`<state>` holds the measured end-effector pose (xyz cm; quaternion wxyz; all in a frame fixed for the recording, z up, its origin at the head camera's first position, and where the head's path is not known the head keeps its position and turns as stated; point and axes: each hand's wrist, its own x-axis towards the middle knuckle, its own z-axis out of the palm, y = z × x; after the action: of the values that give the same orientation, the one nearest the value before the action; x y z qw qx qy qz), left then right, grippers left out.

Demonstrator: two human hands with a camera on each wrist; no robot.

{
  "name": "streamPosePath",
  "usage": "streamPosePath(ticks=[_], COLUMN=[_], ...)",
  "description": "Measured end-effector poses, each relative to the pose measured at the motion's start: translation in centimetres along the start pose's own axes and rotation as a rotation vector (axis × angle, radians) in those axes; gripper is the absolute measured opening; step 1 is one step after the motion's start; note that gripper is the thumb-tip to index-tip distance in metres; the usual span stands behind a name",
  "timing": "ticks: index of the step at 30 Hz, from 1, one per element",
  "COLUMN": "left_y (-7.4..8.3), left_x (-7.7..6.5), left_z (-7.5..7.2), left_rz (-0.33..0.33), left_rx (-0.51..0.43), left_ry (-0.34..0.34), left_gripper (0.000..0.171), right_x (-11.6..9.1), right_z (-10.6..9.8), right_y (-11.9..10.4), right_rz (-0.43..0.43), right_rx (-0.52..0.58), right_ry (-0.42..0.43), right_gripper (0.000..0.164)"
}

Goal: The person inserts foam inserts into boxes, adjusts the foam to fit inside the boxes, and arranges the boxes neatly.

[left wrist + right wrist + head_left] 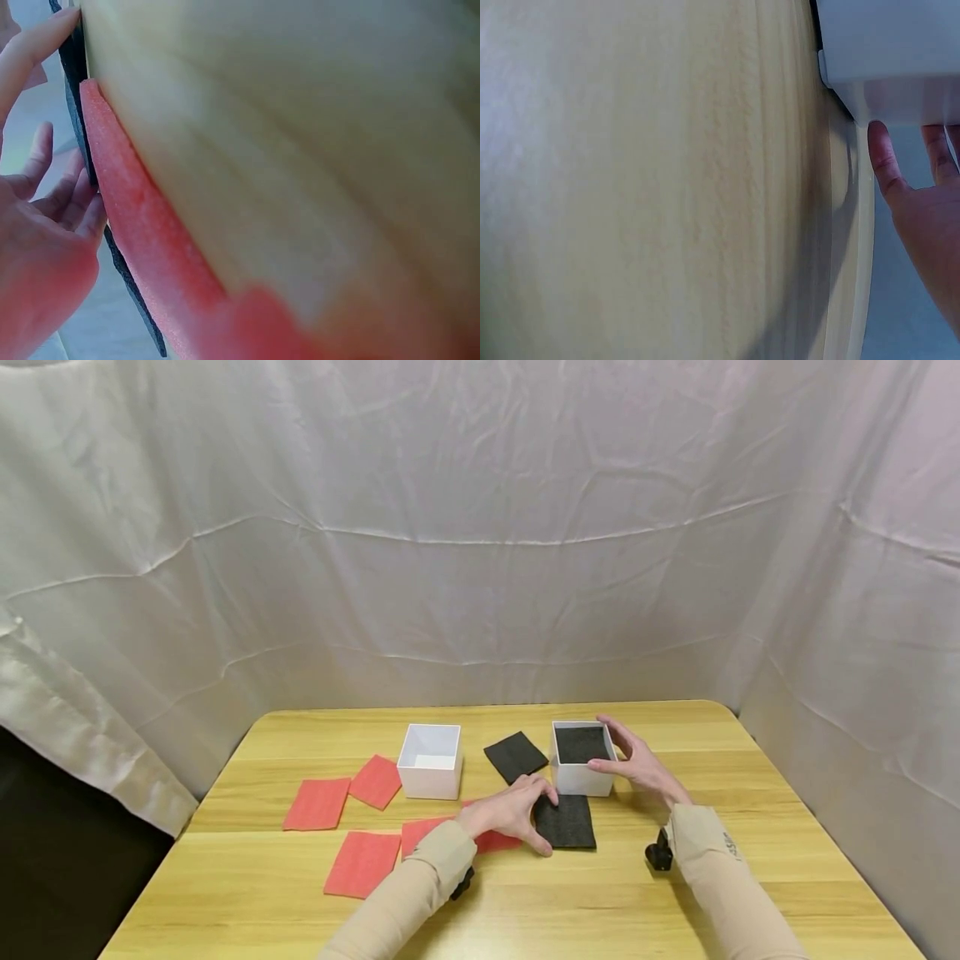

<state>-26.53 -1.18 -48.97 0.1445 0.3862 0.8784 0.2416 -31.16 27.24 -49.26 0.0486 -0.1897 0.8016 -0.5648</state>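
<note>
My left hand (pixel 513 812) reaches over a black cloth square (pixel 570 822), thumb and forefinger spread at its left side. In the left wrist view, the left thumb (pixel 45 37) meets the edge of that dark cloth, seen nearly side-on. My right hand (pixel 641 767) holds the right side of a white box (pixel 585 781), thumb at the front rim and fingers by the far corner. Inside this box lies black cloth (pixel 581 745). The right wrist view shows the right thumb (pixel 885 157) against the box wall (pixel 892 45).
A second white box (pixel 431 781), with its pale bottom showing, stands left of centre. Between the boxes lies another black cloth square (pixel 513 756). Several red cloth squares (pixel 317 804) are spread over the left half of the wooden table (pixel 600 910), some partly under the left arm.
</note>
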Motion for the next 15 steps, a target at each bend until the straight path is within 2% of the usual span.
streamPosePath(ticks=[11,15], left_y=[0.00,-0.12], left_x=[-0.04,-0.08], left_z=[-0.12,-0.16], left_rz=[0.017,0.019], left_rx=[-0.002,-0.035], left_ry=[0.002,0.003], left_gripper=[0.064,0.064], right_x=[-0.01,0.00], right_z=[-0.01,-0.07], right_y=[0.05,0.14], right_rz=[-0.004,-0.001], right_rx=[0.032,0.035], right_ry=[-0.010,-0.014], right_gripper=[0.092,0.092])
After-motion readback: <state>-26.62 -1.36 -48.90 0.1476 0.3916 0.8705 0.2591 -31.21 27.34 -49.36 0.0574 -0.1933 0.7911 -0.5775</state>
